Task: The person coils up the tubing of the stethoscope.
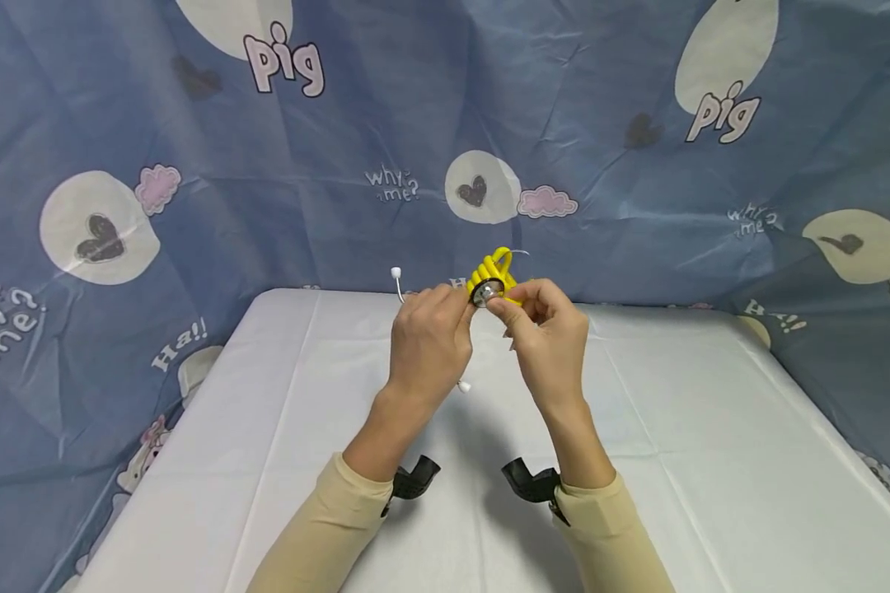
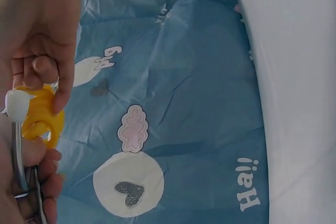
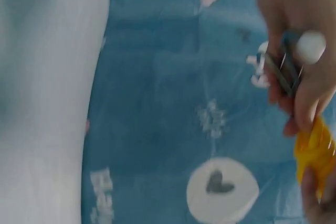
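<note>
A stethoscope with coiled yellow tubing (image 1: 498, 262) is held up over the far part of the table. My left hand (image 1: 432, 338) grips its bundle and metal ear tubes (image 2: 19, 161). One white ear tip (image 1: 395, 272) sticks out beyond the left knuckles, another ear tip (image 1: 465, 385) below the palm. The round metal chest piece (image 1: 487, 291), with its dark rim, faces up between the hands. My right hand (image 1: 552, 346) pinches at the chest piece and tubing edge with thumb and fingers. In the right wrist view, yellow tubing (image 3: 315, 150) lies between both hands' fingers.
A white-covered table (image 1: 326, 527) spreads beneath both forearms. Behind it hangs a blue printed cloth (image 1: 356, 107), which also runs down the sides. Black curved mounts (image 1: 418, 478) are strapped at both wrists. A thin pale strand (image 1: 519, 252) pokes out behind the tubing.
</note>
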`<state>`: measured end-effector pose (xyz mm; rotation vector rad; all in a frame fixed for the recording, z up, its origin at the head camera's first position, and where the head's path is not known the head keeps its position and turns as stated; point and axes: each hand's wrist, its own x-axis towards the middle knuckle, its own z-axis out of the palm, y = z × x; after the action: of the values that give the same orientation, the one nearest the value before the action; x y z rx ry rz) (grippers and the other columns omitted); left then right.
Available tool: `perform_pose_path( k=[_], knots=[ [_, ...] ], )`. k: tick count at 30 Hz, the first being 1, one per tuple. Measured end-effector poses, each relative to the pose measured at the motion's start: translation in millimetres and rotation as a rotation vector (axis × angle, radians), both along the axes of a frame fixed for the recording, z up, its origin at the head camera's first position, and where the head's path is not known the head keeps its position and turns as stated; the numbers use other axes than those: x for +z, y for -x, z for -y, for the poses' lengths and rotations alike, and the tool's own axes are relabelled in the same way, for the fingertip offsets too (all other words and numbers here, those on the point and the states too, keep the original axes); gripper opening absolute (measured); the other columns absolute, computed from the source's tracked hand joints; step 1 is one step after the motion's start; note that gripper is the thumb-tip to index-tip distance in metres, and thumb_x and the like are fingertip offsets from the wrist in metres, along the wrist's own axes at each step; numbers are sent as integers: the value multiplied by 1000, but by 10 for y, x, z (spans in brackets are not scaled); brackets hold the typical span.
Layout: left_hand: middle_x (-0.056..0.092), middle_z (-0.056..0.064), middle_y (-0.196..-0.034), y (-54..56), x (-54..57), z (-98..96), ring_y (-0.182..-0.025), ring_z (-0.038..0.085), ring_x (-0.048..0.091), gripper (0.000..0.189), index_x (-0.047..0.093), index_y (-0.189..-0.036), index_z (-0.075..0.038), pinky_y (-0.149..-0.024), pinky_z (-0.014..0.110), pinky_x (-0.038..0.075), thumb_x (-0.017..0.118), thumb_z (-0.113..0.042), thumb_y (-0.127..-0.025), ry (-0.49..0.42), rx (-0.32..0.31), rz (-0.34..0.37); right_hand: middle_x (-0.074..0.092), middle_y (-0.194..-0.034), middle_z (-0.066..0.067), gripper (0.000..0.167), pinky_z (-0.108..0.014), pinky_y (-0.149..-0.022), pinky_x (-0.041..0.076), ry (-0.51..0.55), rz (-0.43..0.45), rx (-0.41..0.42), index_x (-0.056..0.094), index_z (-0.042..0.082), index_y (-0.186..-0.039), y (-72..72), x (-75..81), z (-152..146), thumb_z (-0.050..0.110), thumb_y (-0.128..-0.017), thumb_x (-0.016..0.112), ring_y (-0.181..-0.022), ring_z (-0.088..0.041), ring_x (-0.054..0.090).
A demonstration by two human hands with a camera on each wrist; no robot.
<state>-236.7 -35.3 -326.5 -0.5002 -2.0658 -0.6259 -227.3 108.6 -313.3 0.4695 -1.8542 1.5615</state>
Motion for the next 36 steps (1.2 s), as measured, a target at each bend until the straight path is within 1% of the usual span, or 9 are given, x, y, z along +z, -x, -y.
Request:
perform_pose_path(
  k=[2, 5, 6, 8, 12, 18, 25, 29, 36],
  knots=[
    [62, 2, -72, -4, -6, -24, -61, 20, 54, 12, 66, -80, -8, -60, 35, 44, 70, -13, -90, 7, 1, -26, 58, -57, 0, 18, -20, -43, 42, 201, 66, 61, 64, 3, -79, -7, 27, 25, 7, -81, 81, -43, -11, 47],
    [60, 2, -71, -11, -8, -52, -62, 20, 55, 13, 66, -82, -8, -60, 34, 44, 70, -16, -91, 2, -7, -59, 64, -62, 1, 19, -20, -46, 42, 463, 79, 146, 62, 4, -74, -9, 62, 58, -2, -81, 78, -44, -10, 47],
    [60, 2, -71, -14, -6, -58, -62, 20, 55, 13, 66, -82, -8, -60, 34, 44, 69, -16, -92, 1, -6, -70, 66, -63, 0, 20, -20, -47, 43, 517, 68, 158, 61, 5, -72, -10, 70, 69, -4, -81, 77, -44, -10, 48],
    [59, 2, -70, -17, -5, -59, -63, 20, 55, 14, 66, -82, -8, -59, 34, 43, 69, -17, -92, -8, 0, -88, 66, -64, 0, 21, -20, -49, 43, 561, 49, 156, 60, 6, -71, -14, 72, 99, -4, -82, 77, -45, -11, 51],
    [59, 2, -71, -21, -8, -62, -62, 20, 55, 13, 66, -82, -8, -59, 34, 43, 69, -16, -91, -11, 11, -118, 61, -59, -1, 22, -20, -48, 42, 582, 12, 101, 60, 6, -71, -22, 54, 151, -2, -82, 78, -44, -12, 54],
    [63, 1, -75, -31, -26, -89, -64, 20, 56, 9, 68, -86, -7, -61, 33, 45, 69, -15, -91, -1, 4, -133, 63, -60, -3, 23, -20, -46, 44, 645, -38, 18, 59, 6, -71, -23, 31, 175, 2, -82, 79, -43, -11, 52],
    [63, 1, -74, -40, -48, -133, -63, 19, 56, 10, 68, -84, -7, -62, 32, 45, 69, -14, -91, 14, 1, -141, 64, -63, -5, 20, -20, -44, 45, 699, -79, -9, 60, 3, -75, -9, 10, 141, 3, -82, 79, -44, -12, 52],
    [64, 1, -74, -39, -69, -146, -63, 18, 55, 9, 69, -84, -7, -62, 31, 44, 69, -13, -91, 31, 10, -143, 63, -62, -5, 19, -21, -43, 47, 642, -116, -92, 61, 3, -77, 21, -42, 134, 6, -84, 79, -43, -12, 53],
    [67, 1, -77, -24, -83, -137, -64, 18, 58, 11, 72, -86, -8, -62, 30, 45, 68, -15, -93, 28, 24, -103, 63, -57, -3, 20, -23, -42, 49, 521, -148, -200, 61, 5, -79, 103, -114, 123, 13, -85, 79, -39, -11, 55]
  ],
)
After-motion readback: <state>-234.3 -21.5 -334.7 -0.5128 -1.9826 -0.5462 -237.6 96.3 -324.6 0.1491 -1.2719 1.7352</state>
